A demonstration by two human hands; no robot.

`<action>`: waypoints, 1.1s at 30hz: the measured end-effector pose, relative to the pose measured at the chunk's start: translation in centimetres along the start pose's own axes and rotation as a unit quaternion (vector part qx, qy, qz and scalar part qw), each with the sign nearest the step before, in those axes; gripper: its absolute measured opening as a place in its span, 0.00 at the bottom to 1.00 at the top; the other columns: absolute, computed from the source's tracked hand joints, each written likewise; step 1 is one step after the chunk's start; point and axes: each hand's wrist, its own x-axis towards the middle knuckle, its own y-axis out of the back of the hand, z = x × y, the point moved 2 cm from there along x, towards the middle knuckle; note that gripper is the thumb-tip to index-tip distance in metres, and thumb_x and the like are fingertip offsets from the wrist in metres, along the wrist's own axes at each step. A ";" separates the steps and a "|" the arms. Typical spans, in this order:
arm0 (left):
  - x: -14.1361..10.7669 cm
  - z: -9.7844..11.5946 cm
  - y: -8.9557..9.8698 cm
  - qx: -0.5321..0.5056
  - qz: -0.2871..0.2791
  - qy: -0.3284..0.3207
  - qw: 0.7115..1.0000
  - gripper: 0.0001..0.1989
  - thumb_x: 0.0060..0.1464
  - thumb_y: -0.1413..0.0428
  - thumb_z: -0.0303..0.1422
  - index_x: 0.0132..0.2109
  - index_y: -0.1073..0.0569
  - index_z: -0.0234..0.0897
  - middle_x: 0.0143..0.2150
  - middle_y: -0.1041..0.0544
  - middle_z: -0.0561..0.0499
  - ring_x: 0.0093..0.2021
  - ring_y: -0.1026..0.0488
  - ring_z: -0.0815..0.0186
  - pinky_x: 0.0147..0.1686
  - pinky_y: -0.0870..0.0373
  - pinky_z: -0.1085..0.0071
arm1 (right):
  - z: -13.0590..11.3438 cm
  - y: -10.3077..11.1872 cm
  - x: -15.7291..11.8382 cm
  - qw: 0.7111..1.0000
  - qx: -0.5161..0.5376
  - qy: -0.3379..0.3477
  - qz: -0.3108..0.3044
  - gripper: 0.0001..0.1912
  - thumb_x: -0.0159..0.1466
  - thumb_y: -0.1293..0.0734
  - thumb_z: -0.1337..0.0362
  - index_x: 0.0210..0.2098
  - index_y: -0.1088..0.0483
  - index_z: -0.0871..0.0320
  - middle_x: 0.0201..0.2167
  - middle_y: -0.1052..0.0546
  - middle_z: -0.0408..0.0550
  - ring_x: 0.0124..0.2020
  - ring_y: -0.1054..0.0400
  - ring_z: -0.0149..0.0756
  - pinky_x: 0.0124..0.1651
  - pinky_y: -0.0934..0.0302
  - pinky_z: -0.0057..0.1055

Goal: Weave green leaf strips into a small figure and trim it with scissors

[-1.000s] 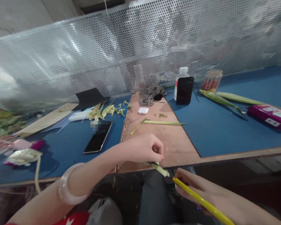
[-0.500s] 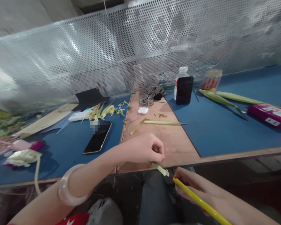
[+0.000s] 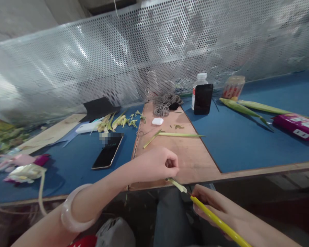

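My left hand (image 3: pixel 161 165), a pale bangle (image 3: pixel 73 214) on its wrist, hovers above the table's front edge. Its thumb and forefinger are pinched together, and whatever is between them is too small or hidden to make out. Just below those fingers is a short pale-green leaf piece (image 3: pixel 179 185), its whitish end pointing toward my right hand (image 3: pixel 208 202). That hand is closed around a tool with a long yellow handle (image 3: pixel 216 218); a thin tip shows close to the leaf piece's pale end. The other fingers of my right hand are partly hidden.
Long leaf strips (image 3: pixel 181 134) lie on the wooden board, behind them an earbud case (image 3: pixel 157 121) and grey cord (image 3: pixel 167 103). A phone (image 3: pixel 108 151) and leaf scraps (image 3: pixel 119 121) are at left. A bottle (image 3: pixel 201 76), black phone (image 3: pixel 203 99), jar (image 3: pixel 233 87) and purple pack (image 3: pixel 297 127) stand right.
My left hand has shifted slightly to the left, and its forearm has swung a little. The leaf piece and the yellow-handled tool have barely moved.
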 end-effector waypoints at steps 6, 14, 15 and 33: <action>-3.0 -1.0 -0.7 0.063 0.156 -0.003 0.986 0.17 0.48 0.46 0.42 0.43 0.32 0.39 0.38 0.28 0.51 0.39 0.33 0.65 0.37 0.37 0.70 | 1.1 -0.3 0.2 0.999 0.021 0.019 0.017 0.18 0.59 0.44 0.47 0.29 0.39 0.56 0.25 0.41 0.41 0.26 0.47 0.29 0.27 0.46 0.22; -4.7 -3.8 -5.6 0.211 0.419 -0.097 0.878 0.33 0.45 0.41 0.32 0.55 0.47 0.37 0.53 0.41 0.38 0.54 0.42 0.55 0.51 0.42 0.57 | 2.2 -1.3 0.7 0.994 0.101 0.038 0.028 0.18 0.57 0.41 0.47 0.27 0.39 0.57 0.26 0.41 0.41 0.28 0.47 0.29 0.30 0.46 0.21; -4.5 -4.2 -6.1 0.202 0.461 -0.107 0.857 0.34 0.43 0.40 0.32 0.55 0.47 0.37 0.51 0.40 0.39 0.52 0.40 0.56 0.49 0.39 0.58 | 2.2 -1.5 0.7 0.993 0.111 0.034 0.033 0.19 0.56 0.41 0.46 0.27 0.40 0.57 0.25 0.42 0.40 0.27 0.48 0.29 0.29 0.47 0.21; -4.0 -5.3 -9.9 0.070 0.524 -0.032 0.848 0.25 0.47 0.47 0.24 0.52 0.43 0.43 0.32 0.29 0.51 0.37 0.30 0.61 0.50 0.42 0.50 | 3.6 -3.3 1.7 0.988 0.099 0.068 0.097 0.24 0.54 0.43 0.40 0.27 0.45 0.57 0.23 0.43 0.39 0.25 0.48 0.27 0.29 0.47 0.23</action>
